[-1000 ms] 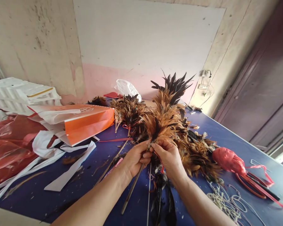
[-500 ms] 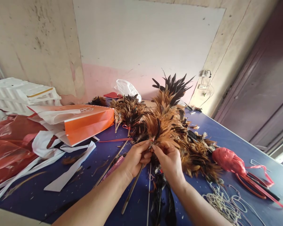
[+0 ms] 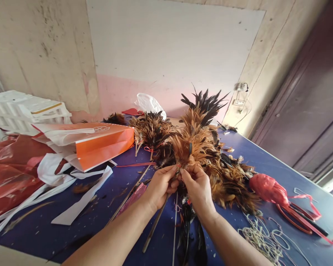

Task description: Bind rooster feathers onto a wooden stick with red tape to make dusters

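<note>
A feather duster [image 3: 195, 138] with brown feathers and black tips leans away from me, its thin wooden stick [image 3: 155, 225] angled down toward me. My left hand [image 3: 163, 183] is closed round the stick just below the lowest feathers. My right hand [image 3: 197, 184] is beside it, thumb and fingers pinched on feathers at their base; one finger points up among the plumes. The two thumbs nearly meet there. What exactly lies between the fingertips is partly hidden. Black feathers [image 3: 185, 232] lie on the blue table below my right hand.
To the right lie a ball of red plastic twine [image 3: 269, 188], scissors [image 3: 299, 218] and tangled string [image 3: 262, 236]. More feather bundles [image 3: 154, 127] are behind. On the left sit an orange paper bag [image 3: 105, 146], red plastic [image 3: 11, 177] and white strips [image 3: 84, 195].
My right hand has shifted slightly left, and one of its fingers now points up into the feathers. The feather duster has tilted a little; my left hand stays round the stick.
</note>
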`<state>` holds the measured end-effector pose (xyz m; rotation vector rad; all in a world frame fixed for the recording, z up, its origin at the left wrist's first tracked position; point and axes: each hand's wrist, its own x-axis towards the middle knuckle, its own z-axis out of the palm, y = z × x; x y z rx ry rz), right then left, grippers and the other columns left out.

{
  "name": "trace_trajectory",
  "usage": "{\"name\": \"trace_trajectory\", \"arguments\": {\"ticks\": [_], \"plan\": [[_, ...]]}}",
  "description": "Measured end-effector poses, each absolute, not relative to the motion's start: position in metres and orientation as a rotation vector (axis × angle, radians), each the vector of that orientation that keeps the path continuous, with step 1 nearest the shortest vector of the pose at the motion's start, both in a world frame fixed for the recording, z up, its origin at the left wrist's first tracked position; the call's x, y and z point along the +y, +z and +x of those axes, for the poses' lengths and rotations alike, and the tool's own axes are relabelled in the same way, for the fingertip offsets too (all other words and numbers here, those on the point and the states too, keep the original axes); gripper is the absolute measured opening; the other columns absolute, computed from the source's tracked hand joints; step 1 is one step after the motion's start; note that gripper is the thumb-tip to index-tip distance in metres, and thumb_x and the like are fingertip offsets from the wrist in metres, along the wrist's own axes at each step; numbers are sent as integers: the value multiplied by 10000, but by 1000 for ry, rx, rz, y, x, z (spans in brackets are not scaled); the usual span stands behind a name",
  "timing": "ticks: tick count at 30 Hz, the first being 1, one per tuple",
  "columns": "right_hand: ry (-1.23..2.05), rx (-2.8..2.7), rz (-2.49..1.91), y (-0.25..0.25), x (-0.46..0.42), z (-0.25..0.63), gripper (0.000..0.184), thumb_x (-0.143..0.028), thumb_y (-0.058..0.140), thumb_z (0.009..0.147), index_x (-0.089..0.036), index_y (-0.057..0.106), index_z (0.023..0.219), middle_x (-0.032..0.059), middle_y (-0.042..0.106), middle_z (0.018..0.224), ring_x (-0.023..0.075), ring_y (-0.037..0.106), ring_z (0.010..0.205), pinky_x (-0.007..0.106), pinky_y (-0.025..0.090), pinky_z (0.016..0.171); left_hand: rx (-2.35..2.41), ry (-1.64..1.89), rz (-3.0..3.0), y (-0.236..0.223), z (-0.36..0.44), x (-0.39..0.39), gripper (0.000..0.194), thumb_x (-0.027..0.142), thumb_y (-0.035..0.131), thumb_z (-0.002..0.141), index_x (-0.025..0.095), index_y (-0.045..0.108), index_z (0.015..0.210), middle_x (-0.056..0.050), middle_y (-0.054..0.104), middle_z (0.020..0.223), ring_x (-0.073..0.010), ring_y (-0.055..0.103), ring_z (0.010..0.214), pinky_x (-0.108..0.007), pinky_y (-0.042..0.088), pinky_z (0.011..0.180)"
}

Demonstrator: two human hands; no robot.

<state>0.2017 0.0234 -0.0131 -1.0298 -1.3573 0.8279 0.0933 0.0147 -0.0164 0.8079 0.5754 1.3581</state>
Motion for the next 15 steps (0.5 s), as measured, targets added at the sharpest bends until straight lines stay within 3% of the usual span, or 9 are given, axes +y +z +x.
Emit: {"name": "trace_trajectory", "arguments": {"ticks": [8, 15], "plan": [[976, -1324, -942, -10, 25, 205, 222, -360, 634, 689, -173, 537, 623, 0, 566, 573, 113, 479, 515, 228, 418, 508, 628, 1388, 916, -14, 95, 12, 266, 348, 716, 652, 112, 597, 683, 35, 465, 560, -8, 268, 385, -165, 98, 366], [1221, -1269, -808, -17, 28, 207, 242, -387, 643, 708, -157, 569, 704, 10, 591, 649, 122, 520, 578, 243, 444, 573, 656, 1422, 968, -15, 95, 14, 259, 355, 664, 709, 116, 574, 664, 33, 445, 579, -18, 296, 403, -160, 130, 373]]}}
